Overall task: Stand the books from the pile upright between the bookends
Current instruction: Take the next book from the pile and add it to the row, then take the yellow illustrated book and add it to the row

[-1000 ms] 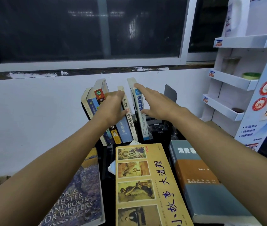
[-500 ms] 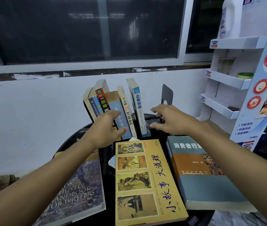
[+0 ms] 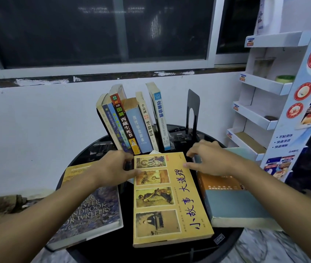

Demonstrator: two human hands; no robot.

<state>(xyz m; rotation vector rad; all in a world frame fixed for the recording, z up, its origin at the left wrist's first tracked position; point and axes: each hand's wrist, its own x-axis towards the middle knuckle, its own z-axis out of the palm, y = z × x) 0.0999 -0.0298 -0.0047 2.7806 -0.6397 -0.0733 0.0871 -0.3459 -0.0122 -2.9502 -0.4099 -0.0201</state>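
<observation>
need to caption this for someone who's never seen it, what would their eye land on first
The big yellow book lying flat in the middle of the round black table draws the eye first, with the left hand and right hand gripping its far corners. Behind it a row of books stands leaning left, with a gap before the black bookend on its right.
</observation>
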